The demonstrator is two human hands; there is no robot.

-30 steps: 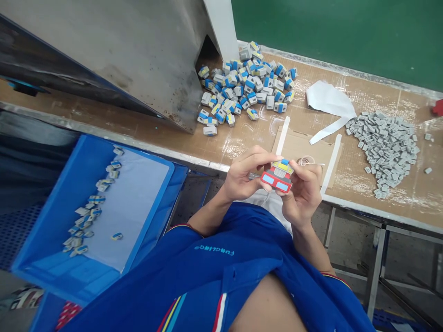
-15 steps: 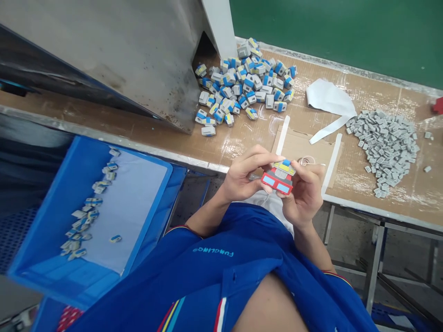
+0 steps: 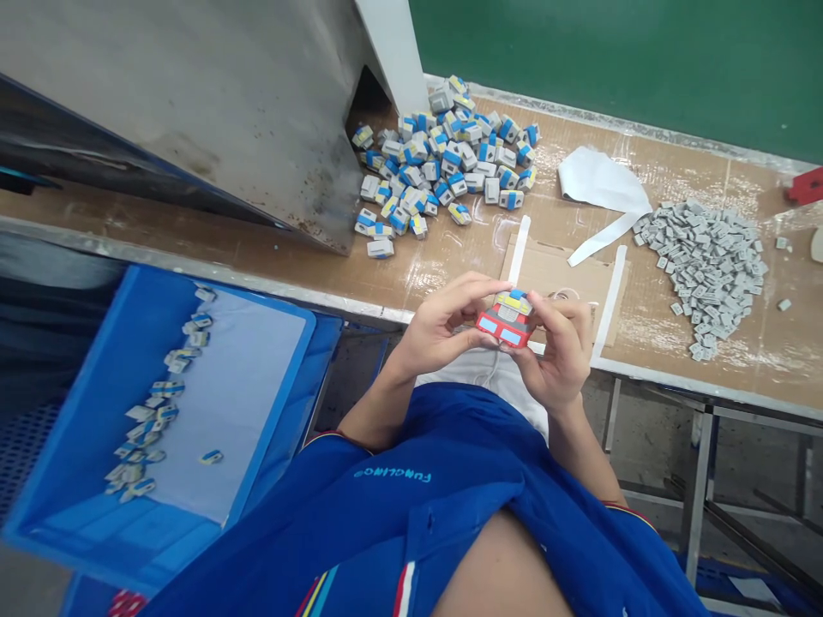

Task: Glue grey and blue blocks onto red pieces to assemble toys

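Note:
My left hand and my right hand are both closed around one small moulded toy part at the table's front edge. It has a red lower section with two light-blue panels, a grey middle and a yellow and blue top. Thumbs and fingertips pinch it from either side, so its ends are partly hidden. Just beyond the hands lies a flat cardboard piece with white strips along two sides.
Grey, blue and yellow toy pieces are heaped beside a metal housing. Small grey parts form a pile at right, near a white sheet. A blue bin at left contains several toy pieces on a pale liner.
The view has shifted a little, so the table and bin sit slightly differently in frame. Both hands still grip the toy part, with only a slight change in its tilt.

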